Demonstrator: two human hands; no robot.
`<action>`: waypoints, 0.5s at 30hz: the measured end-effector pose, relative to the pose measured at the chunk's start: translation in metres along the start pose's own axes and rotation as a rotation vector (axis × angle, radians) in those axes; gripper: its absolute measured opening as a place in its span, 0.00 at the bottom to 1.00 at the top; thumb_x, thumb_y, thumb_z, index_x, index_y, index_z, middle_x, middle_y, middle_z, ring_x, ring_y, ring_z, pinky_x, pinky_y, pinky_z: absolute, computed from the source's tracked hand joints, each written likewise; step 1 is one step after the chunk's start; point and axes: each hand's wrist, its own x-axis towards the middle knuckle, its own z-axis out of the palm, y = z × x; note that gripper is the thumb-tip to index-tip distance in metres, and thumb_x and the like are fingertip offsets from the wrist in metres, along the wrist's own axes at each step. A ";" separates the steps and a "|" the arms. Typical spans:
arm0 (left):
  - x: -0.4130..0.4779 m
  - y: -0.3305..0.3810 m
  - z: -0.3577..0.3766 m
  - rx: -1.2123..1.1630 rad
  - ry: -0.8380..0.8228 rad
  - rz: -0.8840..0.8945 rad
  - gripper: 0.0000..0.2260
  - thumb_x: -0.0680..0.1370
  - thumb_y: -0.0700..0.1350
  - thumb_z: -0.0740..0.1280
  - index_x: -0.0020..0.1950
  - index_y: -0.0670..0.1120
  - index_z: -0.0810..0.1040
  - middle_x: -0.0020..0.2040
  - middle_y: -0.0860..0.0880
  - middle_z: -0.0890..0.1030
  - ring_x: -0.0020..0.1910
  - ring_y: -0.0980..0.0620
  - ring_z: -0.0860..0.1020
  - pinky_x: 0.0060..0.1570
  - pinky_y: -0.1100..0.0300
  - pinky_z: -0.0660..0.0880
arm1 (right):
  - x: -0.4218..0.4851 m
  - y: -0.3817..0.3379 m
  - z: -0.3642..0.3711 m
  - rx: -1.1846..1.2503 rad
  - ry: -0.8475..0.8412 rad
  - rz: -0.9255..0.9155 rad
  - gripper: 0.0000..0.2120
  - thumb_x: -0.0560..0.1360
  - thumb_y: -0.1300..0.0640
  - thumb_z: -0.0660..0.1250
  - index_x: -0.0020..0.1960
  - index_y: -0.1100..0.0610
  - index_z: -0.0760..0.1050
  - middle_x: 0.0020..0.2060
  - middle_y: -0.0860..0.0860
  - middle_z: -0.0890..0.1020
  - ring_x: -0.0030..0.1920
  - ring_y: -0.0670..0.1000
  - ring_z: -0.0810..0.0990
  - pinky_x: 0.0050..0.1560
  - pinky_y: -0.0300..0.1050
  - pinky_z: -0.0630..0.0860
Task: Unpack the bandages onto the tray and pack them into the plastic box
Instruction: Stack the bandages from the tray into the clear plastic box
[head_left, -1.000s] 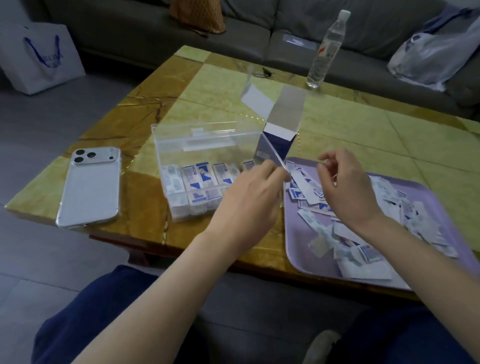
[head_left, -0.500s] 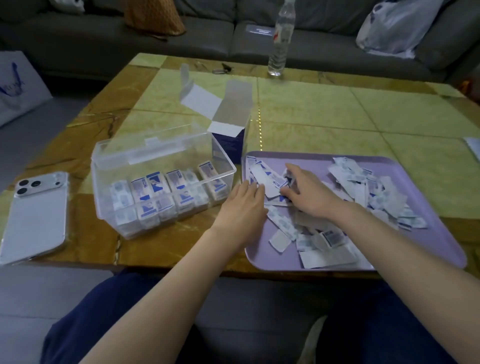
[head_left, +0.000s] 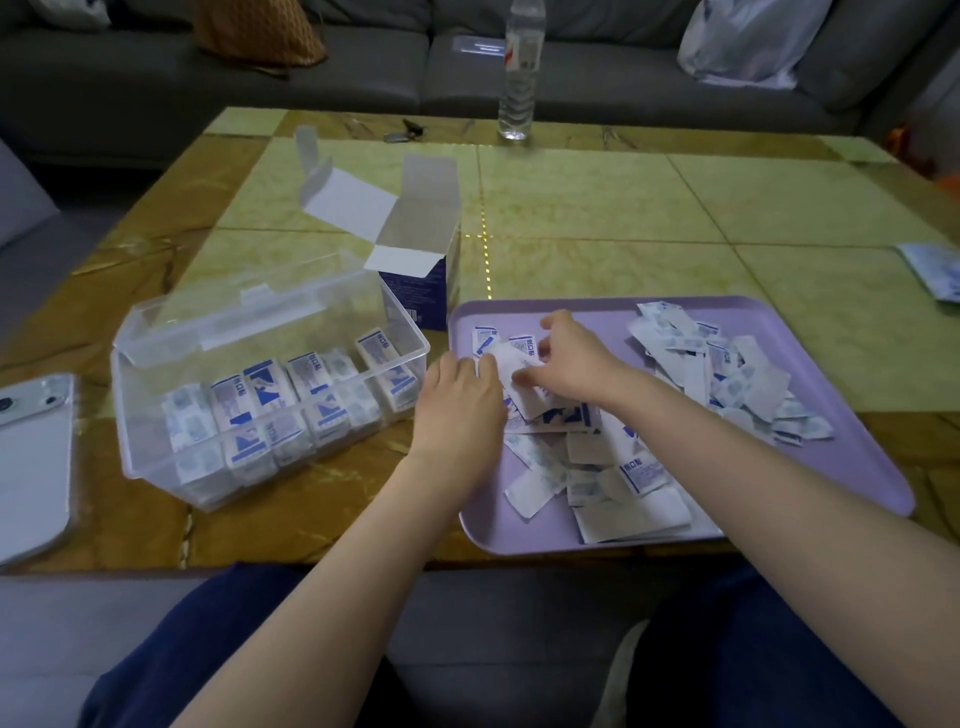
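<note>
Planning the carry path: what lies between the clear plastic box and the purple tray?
Head view: the open bandage carton stands at the gap's far end; nearer, the left hand spans bare tabletop, reaching the tray rim.

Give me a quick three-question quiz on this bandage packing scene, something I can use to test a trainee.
1. True or false: the cardboard carton behind the plastic box has its flaps open.
2. The right hand grips bandages over: A, the plastic box; B, the purple tray; C, the phone.
3. Fill in: at the far edge of the table stands a clear water ___.
Key: 1 true; 2 B; 3 bottle.
</note>
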 end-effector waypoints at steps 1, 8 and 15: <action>0.000 0.000 0.000 -0.009 -0.005 -0.007 0.16 0.80 0.47 0.57 0.66 0.43 0.63 0.62 0.43 0.72 0.63 0.43 0.66 0.62 0.55 0.60 | 0.000 -0.004 0.000 0.007 -0.019 0.017 0.35 0.71 0.55 0.72 0.69 0.65 0.58 0.63 0.60 0.71 0.62 0.58 0.72 0.58 0.48 0.69; 0.000 0.001 -0.002 -0.148 0.027 -0.025 0.20 0.79 0.46 0.59 0.69 0.44 0.59 0.61 0.44 0.73 0.64 0.44 0.66 0.63 0.55 0.60 | 0.005 -0.005 0.006 0.101 -0.032 0.000 0.12 0.70 0.55 0.73 0.39 0.60 0.72 0.31 0.53 0.71 0.31 0.51 0.67 0.33 0.42 0.62; 0.002 0.005 -0.012 -0.639 0.210 -0.095 0.20 0.79 0.46 0.63 0.68 0.46 0.61 0.56 0.44 0.76 0.56 0.44 0.72 0.57 0.49 0.71 | -0.010 -0.008 -0.013 0.332 -0.011 -0.101 0.10 0.74 0.56 0.69 0.41 0.64 0.77 0.34 0.60 0.78 0.34 0.50 0.72 0.35 0.43 0.67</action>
